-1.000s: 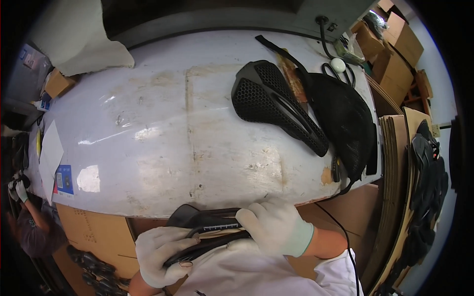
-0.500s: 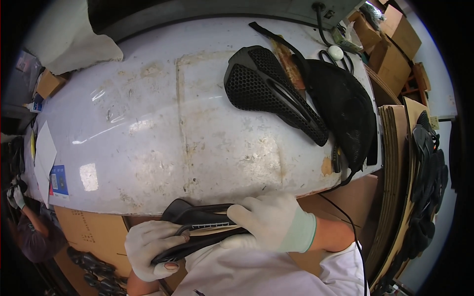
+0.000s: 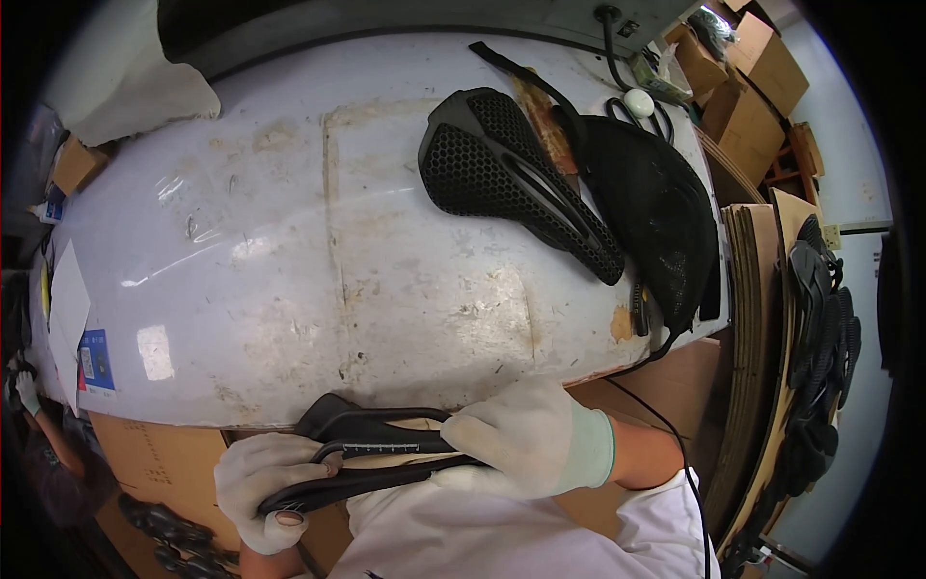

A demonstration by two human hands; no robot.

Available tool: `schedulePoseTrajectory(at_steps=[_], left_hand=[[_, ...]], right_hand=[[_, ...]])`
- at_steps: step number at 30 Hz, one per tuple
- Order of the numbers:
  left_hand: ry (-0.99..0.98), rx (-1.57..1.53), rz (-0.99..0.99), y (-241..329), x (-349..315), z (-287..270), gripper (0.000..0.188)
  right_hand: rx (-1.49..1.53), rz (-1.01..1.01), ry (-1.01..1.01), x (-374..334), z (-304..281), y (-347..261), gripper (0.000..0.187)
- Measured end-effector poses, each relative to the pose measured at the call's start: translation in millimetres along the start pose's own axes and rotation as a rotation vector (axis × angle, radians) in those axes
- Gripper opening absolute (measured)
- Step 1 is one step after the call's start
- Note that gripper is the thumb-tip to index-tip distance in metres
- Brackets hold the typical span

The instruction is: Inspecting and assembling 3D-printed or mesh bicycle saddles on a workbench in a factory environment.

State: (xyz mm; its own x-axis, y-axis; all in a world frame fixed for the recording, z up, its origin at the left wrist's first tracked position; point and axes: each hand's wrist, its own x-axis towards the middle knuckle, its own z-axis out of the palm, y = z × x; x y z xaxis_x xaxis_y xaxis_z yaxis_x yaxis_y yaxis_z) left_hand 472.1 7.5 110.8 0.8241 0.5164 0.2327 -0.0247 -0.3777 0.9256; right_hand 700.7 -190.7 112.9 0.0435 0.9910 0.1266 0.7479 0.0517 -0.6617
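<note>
- Evidently, both hands, in white gloves (image 3: 590, 449), are engaged: the left hand (image 3: 258, 482) grasps the broad end of a black saddle (image 3: 371, 480), and the right hand (image 3: 511, 439) is closed over the opposite end.
- Slip risk: in my judgement, glove fabric on a curved shell could slide if either hand loosens, and the saddle could drop toward the person's lap.
- Contact risk: a careless forward tilt might knock the upper wing against the tabletop (image 3: 241, 318) and scuff it.
- Orientation: the long axis runs roughly left to right, about along the near edge. The broad end points left; the narrow end appears to point right, hidden under the right hand. A marked rail (image 3: 381, 448) faces the viewer.
- Location: the saddle is in front of the body, at the tabletop's near edge; contact there cannot be determined.
- Beyond: a honeycomb-patterned saddle (image 3: 463, 164) lies well apart, its narrow end toward the lower right.
</note>
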Motion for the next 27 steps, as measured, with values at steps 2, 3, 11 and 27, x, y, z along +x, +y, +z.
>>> schedulePoseTrajectory(at_steps=[2,3,11,27], left_hand=[[0.012,0.012,0.001,-2,0,-1,0.065],[0.021,0.025,0.003,-3,1,-1,0.067],[0.177,0.183,-0.132,5,-6,1,0.074],[0.280,0.174,-0.062,10,-28,32,0.073]], right_hand=[[0.017,0.006,0.016,2,-1,0,0.042],[0.034,0.011,0.035,3,-2,-1,0.042],[0.345,0.159,0.133,9,-13,8,0.050],[1.112,0.290,0.704,-5,72,-8,0.067]])
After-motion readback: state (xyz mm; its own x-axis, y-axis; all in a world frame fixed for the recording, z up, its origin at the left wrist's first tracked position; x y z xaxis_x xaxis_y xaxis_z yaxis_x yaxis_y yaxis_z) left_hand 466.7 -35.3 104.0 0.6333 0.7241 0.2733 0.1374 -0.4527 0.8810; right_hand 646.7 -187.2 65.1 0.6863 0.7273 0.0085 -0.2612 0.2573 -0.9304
